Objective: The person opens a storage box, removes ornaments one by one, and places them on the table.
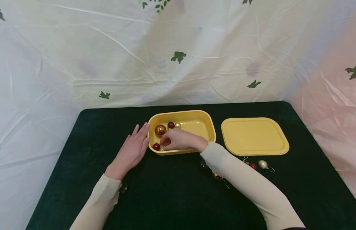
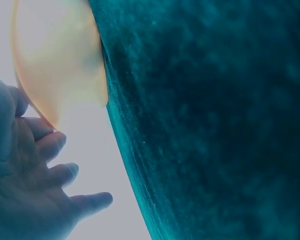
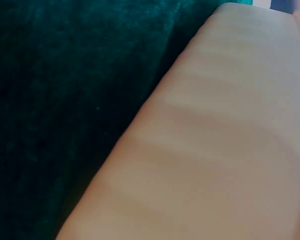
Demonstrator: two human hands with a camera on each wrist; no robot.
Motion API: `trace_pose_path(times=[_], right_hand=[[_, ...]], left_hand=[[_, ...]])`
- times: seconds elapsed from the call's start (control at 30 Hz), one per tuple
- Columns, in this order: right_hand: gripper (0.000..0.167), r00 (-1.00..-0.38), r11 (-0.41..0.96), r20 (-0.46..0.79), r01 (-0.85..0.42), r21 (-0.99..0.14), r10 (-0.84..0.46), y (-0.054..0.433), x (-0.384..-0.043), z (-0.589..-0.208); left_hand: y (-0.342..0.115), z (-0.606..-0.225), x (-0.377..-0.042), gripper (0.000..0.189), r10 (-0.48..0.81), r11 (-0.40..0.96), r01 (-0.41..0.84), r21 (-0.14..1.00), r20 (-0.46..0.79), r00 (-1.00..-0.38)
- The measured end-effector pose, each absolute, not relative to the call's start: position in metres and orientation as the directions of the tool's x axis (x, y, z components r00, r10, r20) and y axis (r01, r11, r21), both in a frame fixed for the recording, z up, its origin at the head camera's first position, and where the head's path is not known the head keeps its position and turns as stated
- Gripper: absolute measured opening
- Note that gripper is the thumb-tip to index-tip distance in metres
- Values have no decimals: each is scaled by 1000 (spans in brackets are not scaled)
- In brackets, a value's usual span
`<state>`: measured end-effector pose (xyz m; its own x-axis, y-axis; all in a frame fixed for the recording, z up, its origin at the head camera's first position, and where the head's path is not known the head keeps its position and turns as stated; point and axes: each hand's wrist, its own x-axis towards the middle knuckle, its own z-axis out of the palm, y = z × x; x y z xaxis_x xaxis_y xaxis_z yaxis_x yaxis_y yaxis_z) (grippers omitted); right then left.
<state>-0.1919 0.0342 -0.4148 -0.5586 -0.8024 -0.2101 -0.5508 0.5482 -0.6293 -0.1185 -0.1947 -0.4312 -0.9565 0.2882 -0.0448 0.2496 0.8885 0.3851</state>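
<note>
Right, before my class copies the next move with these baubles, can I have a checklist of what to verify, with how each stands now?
1. Left grip touching the tray: ok, at its left end.
2. Right grip inside the tray: ok.
3. Right grip holding something: cannot tell, too small and partly hidden.
4. Lid off and out of the way: ok, lying right of the tray.
5. All baubles inside: not ok; a red bauble, a pale gold bauble and a partly hidden copper bauble lie outside.
</note>
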Motion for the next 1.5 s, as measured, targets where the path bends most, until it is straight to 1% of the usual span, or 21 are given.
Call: trace_pose_path(times=[0.1, 0.3, 0.37, 0.47, 0.6, 0.83, 1.07, 1.33, 1.5], right_hand=[[22, -550, 550, -220, -555, -624, -805, 34, -193, -416], [21, -511, 528, -228, -580, -620, -829, 35, -194, -416], [21, -512, 531, -232, -576, -622, -827, 36, -194, -416], [23, -533, 544, -235, -552, -632, -813, 39, -194, -415], [26, -576, 554, -219, -509, -659, -788, 45, -195, -414], [25, -634, 511, -149, -439, -739, -759, 61, -194, -403], [30, -670, 455, -64, -429, -780, -740, 81, -189, -393], [29, -710, 437, -34, -394, -808, -703, 103, -181, -383], [30, -741, 449, -32, -371, -813, -671, 117, -173, -372]], left_hand=[[-194, -431, -118, 62, 283, 889, 242, 389, -52, -958], [-194, -430, -119, 62, 285, 886, 239, 397, -60, -957], [-194, -430, -119, 62, 285, 884, 238, 402, -60, -957], [-195, -430, -119, 62, 282, 883, 235, 406, -60, -958], [-195, -430, -119, 62, 284, 882, 238, 406, -56, -957], [-196, -430, -119, 62, 288, 880, 239, 411, -60, -956], [-195, -430, -119, 62, 283, 883, 233, 407, -65, -957], [-195, -430, -120, 62, 287, 886, 236, 400, -70, -956], [-195, -430, -120, 62, 282, 888, 229, 399, -78, -956]])
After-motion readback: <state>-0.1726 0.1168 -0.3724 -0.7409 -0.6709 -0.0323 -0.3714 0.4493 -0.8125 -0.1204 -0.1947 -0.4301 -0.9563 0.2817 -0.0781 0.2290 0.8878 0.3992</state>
